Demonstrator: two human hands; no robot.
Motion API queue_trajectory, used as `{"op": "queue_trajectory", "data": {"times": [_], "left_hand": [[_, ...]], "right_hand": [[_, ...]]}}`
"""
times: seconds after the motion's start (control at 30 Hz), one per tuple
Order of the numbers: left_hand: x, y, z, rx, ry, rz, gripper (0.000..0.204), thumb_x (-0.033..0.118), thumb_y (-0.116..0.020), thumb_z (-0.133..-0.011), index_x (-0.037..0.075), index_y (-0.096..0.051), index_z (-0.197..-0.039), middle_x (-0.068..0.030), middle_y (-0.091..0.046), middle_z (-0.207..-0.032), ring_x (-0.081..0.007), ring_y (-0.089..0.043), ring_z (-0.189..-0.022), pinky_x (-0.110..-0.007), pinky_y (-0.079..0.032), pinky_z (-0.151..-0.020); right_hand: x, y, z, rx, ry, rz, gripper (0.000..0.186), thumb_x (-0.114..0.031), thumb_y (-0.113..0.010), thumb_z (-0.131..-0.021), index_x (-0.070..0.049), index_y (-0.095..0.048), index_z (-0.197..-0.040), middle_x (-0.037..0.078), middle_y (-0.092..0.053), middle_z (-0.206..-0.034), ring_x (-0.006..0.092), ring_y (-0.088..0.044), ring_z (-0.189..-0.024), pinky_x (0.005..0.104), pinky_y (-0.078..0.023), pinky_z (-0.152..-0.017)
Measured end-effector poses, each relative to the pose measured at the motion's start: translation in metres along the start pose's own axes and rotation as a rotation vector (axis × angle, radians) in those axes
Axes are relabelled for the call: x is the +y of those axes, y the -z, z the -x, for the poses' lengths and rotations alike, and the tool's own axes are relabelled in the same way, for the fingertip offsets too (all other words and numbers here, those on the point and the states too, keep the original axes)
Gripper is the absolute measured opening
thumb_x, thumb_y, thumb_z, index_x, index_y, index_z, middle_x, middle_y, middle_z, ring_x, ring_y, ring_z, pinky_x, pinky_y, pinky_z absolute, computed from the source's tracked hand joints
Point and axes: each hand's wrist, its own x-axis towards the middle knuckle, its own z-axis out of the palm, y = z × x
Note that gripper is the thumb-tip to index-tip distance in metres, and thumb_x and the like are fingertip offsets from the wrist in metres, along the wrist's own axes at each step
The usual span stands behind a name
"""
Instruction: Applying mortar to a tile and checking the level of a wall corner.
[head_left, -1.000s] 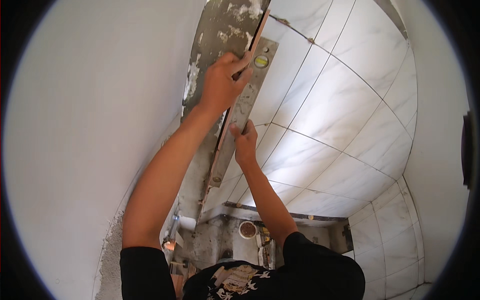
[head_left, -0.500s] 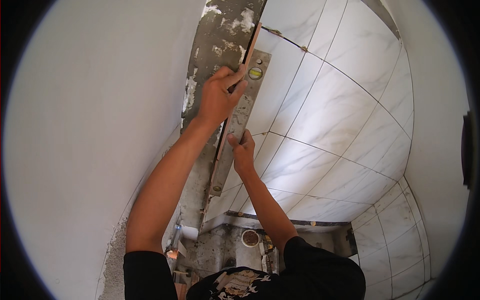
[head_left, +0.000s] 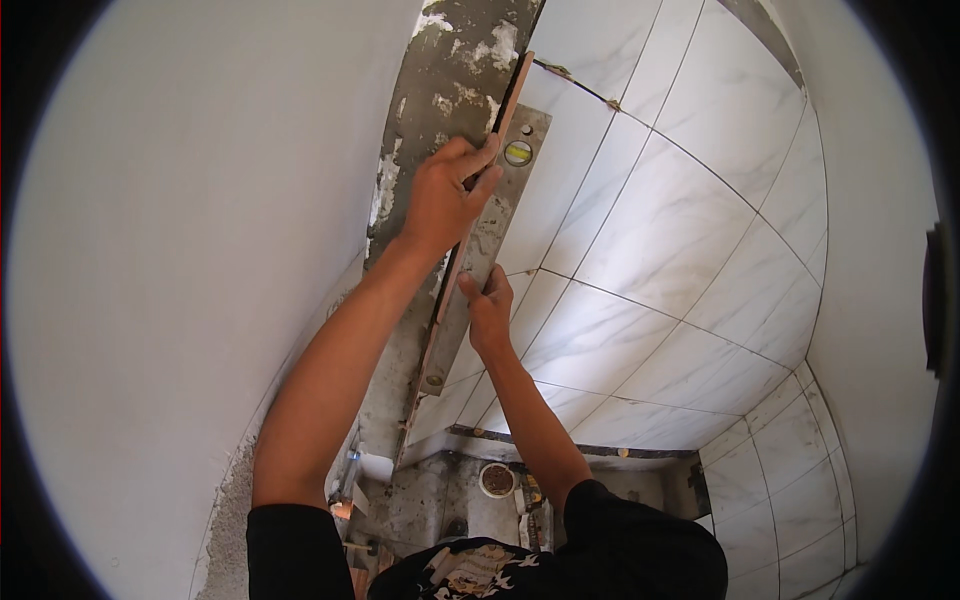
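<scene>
Partly hidden, left hand (head_left: 445, 200) and right hand (head_left: 488, 312) each clasp the spirit level (head_left: 487, 240) against tile edge (head_left: 470, 235).

A spirit level (head_left: 487, 240) lies against a tile's edge (head_left: 470, 250), between mortar strip (head_left: 440, 90) leftward and tiled wall (head_left: 680, 230) rightward.

Hands and level sit lower in the frame than before

The left hand (head_left: 447, 195) has dropped from the top centre toward the upper middle, gripping the spirit level (head_left: 487, 240) below its yellow vial (head_left: 517, 153). The right hand (head_left: 489, 312) has slid lower along the level, and more grey mortar strip (head_left: 450, 60) shows above.
</scene>
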Motion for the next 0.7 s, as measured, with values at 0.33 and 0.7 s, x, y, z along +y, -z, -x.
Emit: {"op": "queue_trajectory", "data": {"times": [0.33, 0.7], "left_hand": [[-0.001, 0.005, 0.001, -0.006, 0.013, -0.063, 0.039, 0.007, -0.074, -0.088, 0.006, -0.07, -0.127, -0.0122, -0.059, -0.083, -0.0286, -0.06, -0.071, -0.037, -0.049, -0.066], [-0.011, 0.001, 0.001, 0.009, -0.062, -0.044, 0.037, 0.013, -0.076, -0.088, 0.007, -0.072, -0.125, -0.0118, -0.057, -0.082, -0.0272, -0.058, -0.069, -0.038, -0.049, -0.065]], "right_hand": [[-0.001, -0.006, 0.006, 0.01, 0.047, 0.046, 0.028, -0.012, -0.071, -0.095, 0.003, -0.059, -0.115, 0.006, -0.064, -0.101, 0.014, -0.057, -0.091, 0.0295, -0.046, -0.085], [-0.011, -0.008, 0.008, -0.02, 0.028, -0.046, 0.027, -0.006, -0.071, -0.094, 0.003, -0.059, -0.117, 0.005, -0.064, -0.102, 0.0128, -0.057, -0.091, 0.0283, -0.045, -0.085]]}}
